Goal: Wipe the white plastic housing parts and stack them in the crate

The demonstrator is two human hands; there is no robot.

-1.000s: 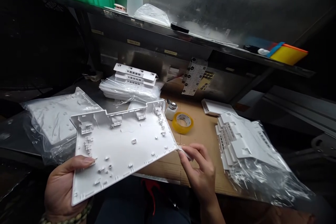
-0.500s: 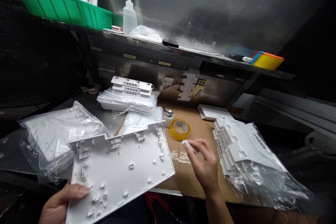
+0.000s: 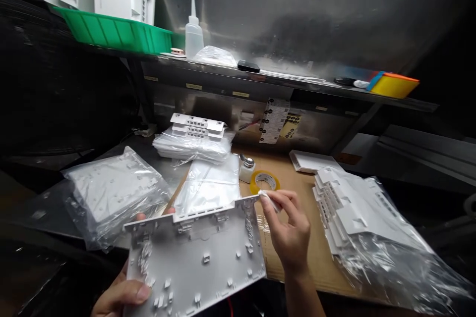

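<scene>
My left hand (image 3: 122,294) grips a white plastic panel (image 3: 197,257) by its lower left edge, thumb on the ribbed inner face, fingertips showing behind its top edge. The panel is tilted up toward me over the front of the bench. My right hand (image 3: 288,233) is closed in a pinch on a small white wad (image 3: 267,197), which touches the panel's upper right corner. A roll of yellow tape (image 3: 265,181) and a small white dispenser bottle (image 3: 247,168) lie just beyond that hand.
Bagged white panels (image 3: 111,193) lie at left, an empty clear bag (image 3: 210,183) in the middle, stacked white covers (image 3: 197,126) behind. More bagged parts (image 3: 357,213) lie at right on cardboard (image 3: 293,247). A shelf carries a green bin (image 3: 111,32), a squeeze bottle (image 3: 193,34) and a coloured block (image 3: 394,84).
The panel has dropped lower and tilted up toward me, moving right. My right hand left the panel's lower right edge, rose, and now touches the wad to the upper right corner.
</scene>
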